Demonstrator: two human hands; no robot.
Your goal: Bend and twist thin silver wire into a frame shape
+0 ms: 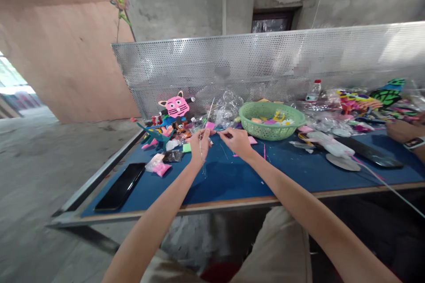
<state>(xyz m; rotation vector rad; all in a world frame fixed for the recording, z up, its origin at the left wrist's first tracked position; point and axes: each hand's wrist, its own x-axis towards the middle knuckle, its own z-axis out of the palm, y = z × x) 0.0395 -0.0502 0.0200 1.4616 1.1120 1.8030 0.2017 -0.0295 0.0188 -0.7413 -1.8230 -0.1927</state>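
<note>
My left hand [201, 143] is closed over the blue table, pinching some thin, pale wire-like strands [211, 108] that stick up above the fingers and trail below the palm. Fingertips of my right hand [238, 142] are pressed together close beside it; whatever they hold is too small to name. A pink piece [210, 126] shows just behind my left fingers. Beyond my right hand stands a green plastic basket [272, 131] with colourful pieces and a white flower in it.
At the left are a black phone [121, 185], small packets of pink clay-like material [161, 168] and a pink cat figure [178, 105]. A glue gun [332, 143] and its cord lie at the right, near another person's hand [403, 132]. A perforated metal screen [265, 62] borders the back.
</note>
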